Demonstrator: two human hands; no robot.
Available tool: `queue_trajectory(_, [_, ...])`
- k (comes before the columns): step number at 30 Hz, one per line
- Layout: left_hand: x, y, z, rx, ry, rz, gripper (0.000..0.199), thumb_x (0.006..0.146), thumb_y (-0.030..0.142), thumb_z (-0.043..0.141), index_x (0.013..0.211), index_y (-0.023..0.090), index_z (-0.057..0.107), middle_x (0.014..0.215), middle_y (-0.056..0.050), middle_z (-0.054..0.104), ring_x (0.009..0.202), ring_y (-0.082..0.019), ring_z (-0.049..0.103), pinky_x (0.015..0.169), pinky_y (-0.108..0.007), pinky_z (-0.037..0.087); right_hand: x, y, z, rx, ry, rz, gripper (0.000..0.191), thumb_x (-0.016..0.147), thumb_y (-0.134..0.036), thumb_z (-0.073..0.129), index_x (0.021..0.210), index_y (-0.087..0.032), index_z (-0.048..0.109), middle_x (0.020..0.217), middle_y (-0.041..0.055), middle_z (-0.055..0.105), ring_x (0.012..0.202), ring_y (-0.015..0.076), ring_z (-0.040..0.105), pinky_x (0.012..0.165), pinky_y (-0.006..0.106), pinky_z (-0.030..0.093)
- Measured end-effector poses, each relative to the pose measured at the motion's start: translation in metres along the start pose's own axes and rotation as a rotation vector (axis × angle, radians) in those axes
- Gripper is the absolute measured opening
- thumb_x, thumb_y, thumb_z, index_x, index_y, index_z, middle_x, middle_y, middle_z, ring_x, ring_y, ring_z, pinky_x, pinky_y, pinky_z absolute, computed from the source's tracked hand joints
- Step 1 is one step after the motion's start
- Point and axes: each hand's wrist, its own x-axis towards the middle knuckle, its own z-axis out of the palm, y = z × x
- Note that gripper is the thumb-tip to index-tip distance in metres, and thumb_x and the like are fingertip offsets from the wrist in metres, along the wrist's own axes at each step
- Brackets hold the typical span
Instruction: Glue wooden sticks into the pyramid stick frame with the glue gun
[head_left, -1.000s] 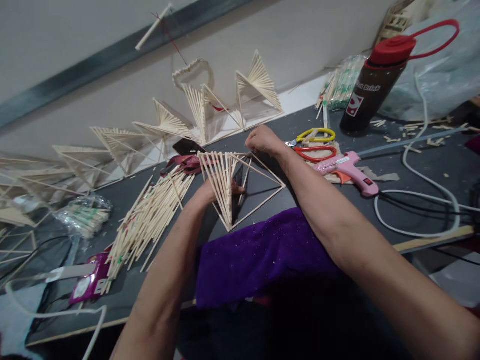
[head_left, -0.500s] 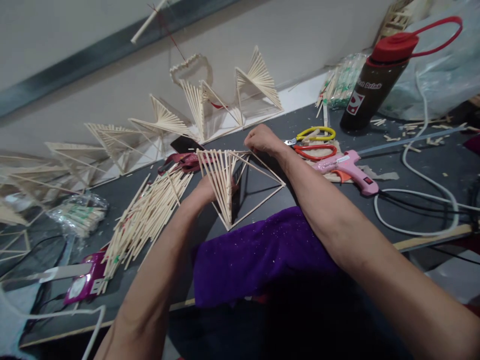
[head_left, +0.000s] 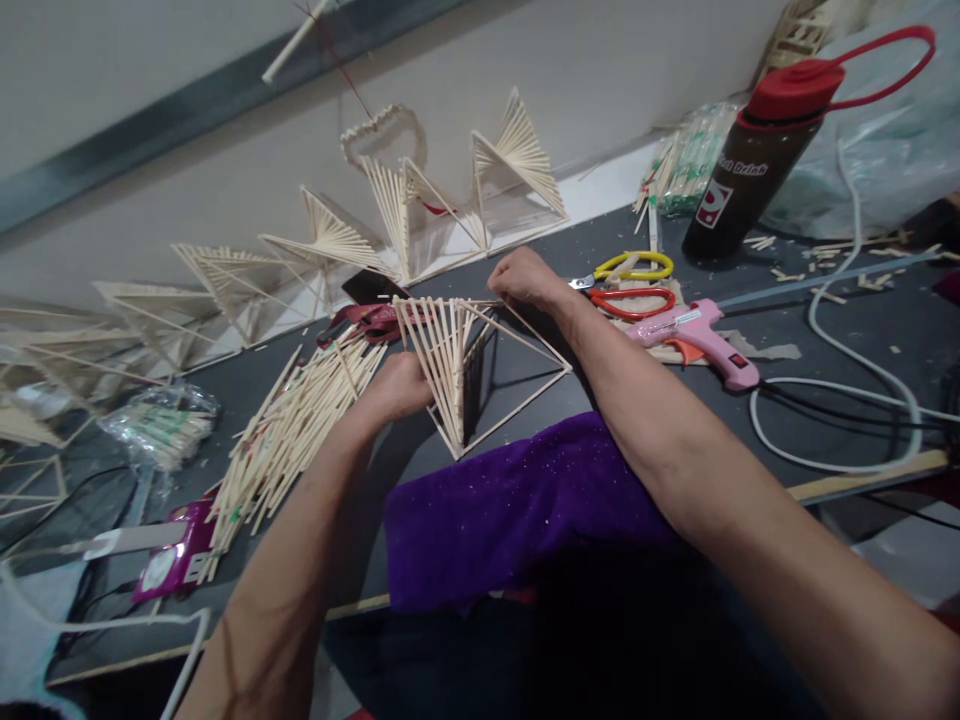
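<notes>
A fan-shaped frame of thin wooden sticks [head_left: 459, 385] stands on the dark table in front of me. My right hand [head_left: 521, 277] is closed in a pinch at its upper right corner, where the sticks meet. Just left of the fanned sticks is my left hand [head_left: 406, 385]; its fingertips are hidden behind the frame, so I cannot see what they touch. Beside my left forearm lies a heap of loose sticks [head_left: 300, 440]. Scissors with yellow and red handles [head_left: 634, 300] and a pink glue gun [head_left: 701, 335] lie to the right of my right hand.
Similar stick frames [head_left: 330, 240] line the wall. A dark bottle with a red lid [head_left: 750, 180] stands at the back right, near a white cable [head_left: 825, 330]. Purple cloth [head_left: 510, 500] covers the near table edge. A magenta packet [head_left: 172, 555] lies at left.
My left hand has drawn back to the left, out from behind the fanned sticks. My right hand and the frame have stayed in place.
</notes>
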Motion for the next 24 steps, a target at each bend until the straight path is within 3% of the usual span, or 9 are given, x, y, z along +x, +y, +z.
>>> queue_trajectory(3, [-0.014, -0.004, -0.003, -0.109, -0.011, -0.069, 0.007, 0.059, 0.028, 0.068, 0.057, 0.022, 0.066, 0.055, -0.003, 0.059, 0.054, -0.020, 0.054, 0.052, -0.026, 0.036, 0.001, 0.000, 0.000, 0.040, 0.018, -0.013, 0.028, 0.077, -0.016, 0.058, 0.095, -0.007, 0.077, 0.091, 0.0152, 0.075, 0.087, 0.0232, 0.068, 0.074, 0.026, 0.051])
queue_trajectory(8, [-0.050, -0.005, -0.011, -0.412, -0.022, -0.141, 0.028, 0.062, 0.041, 0.074, 0.079, 0.019, 0.077, 0.063, -0.004, 0.066, 0.054, -0.017, 0.055, 0.049, -0.023, 0.041, 0.003, 0.003, 0.002, 0.075, 0.023, -0.004, 0.027, 0.076, -0.015, 0.058, 0.093, -0.007, 0.077, 0.085, 0.0143, 0.075, 0.080, 0.0212, 0.068, 0.073, 0.026, 0.051])
queue_trajectory(11, [-0.086, -0.015, -0.025, -0.467, -0.031, -0.190, 0.035, 0.063, 0.043, 0.079, 0.090, 0.020, 0.080, 0.067, -0.005, 0.069, 0.052, -0.014, 0.053, 0.044, -0.021, 0.038, 0.006, 0.005, 0.003, 0.115, 0.030, -0.009, 0.027, 0.075, -0.014, 0.058, 0.092, -0.007, 0.077, 0.080, 0.0133, 0.074, 0.075, 0.0198, 0.067, 0.072, 0.026, 0.051])
queue_trajectory(14, [-0.126, -0.030, -0.039, -0.486, -0.036, -0.260, 0.029, 0.071, 0.043, 0.077, 0.097, 0.029, 0.080, 0.053, 0.001, 0.058, 0.042, -0.010, 0.040, 0.038, -0.017, 0.025, 0.009, 0.007, 0.005, 0.152, 0.029, -0.027, 0.027, 0.075, -0.015, 0.058, 0.092, -0.006, 0.077, 0.079, 0.0117, 0.074, 0.071, 0.0183, 0.066, 0.071, 0.026, 0.052])
queue_trajectory(16, [-0.149, -0.037, -0.046, -0.525, 0.081, -0.306, 0.025, 0.072, 0.043, 0.079, 0.095, 0.034, 0.080, 0.059, -0.001, 0.064, 0.046, -0.012, 0.046, 0.040, -0.019, 0.030, 0.010, 0.006, 0.004, 0.210, 0.057, -0.052, 0.028, 0.077, -0.016, 0.057, 0.094, -0.006, 0.076, 0.080, 0.0112, 0.073, 0.070, 0.0175, 0.065, 0.070, 0.027, 0.052])
queue_trajectory(19, [-0.165, -0.029, -0.050, -0.685, 0.403, -0.304, 0.020, 0.066, 0.040, 0.083, 0.085, 0.035, 0.081, 0.056, -0.002, 0.062, 0.044, -0.012, 0.046, 0.038, -0.022, 0.032, 0.006, -0.002, -0.005, 0.342, 0.172, -0.100, 0.029, 0.081, -0.019, 0.056, 0.098, -0.007, 0.075, 0.078, 0.0097, 0.071, 0.067, 0.0154, 0.063, 0.065, 0.026, 0.051])
queue_trajectory(22, [-0.157, -0.001, -0.047, -0.846, 0.564, -0.168, 0.026, 0.062, 0.037, 0.085, 0.086, 0.030, 0.081, 0.048, -0.001, 0.054, 0.037, -0.011, 0.041, 0.031, -0.021, 0.027, -0.007, -0.020, -0.023, 0.430, 0.274, -0.143, 0.028, 0.087, -0.024, 0.055, 0.103, -0.008, 0.072, 0.077, 0.0071, 0.068, 0.067, 0.0123, 0.060, 0.061, 0.022, 0.048])
queue_trajectory(24, [-0.142, 0.020, -0.043, -0.881, 0.603, -0.085, 0.027, 0.065, 0.031, 0.082, 0.092, 0.026, 0.080, 0.050, 0.000, 0.054, 0.036, -0.009, 0.039, 0.029, -0.020, 0.025, -0.020, -0.035, -0.036, 0.465, 0.256, -0.175, 0.032, 0.092, -0.032, 0.054, 0.107, -0.009, 0.070, 0.080, 0.0068, 0.068, 0.069, 0.0116, 0.059, 0.060, 0.020, 0.046])
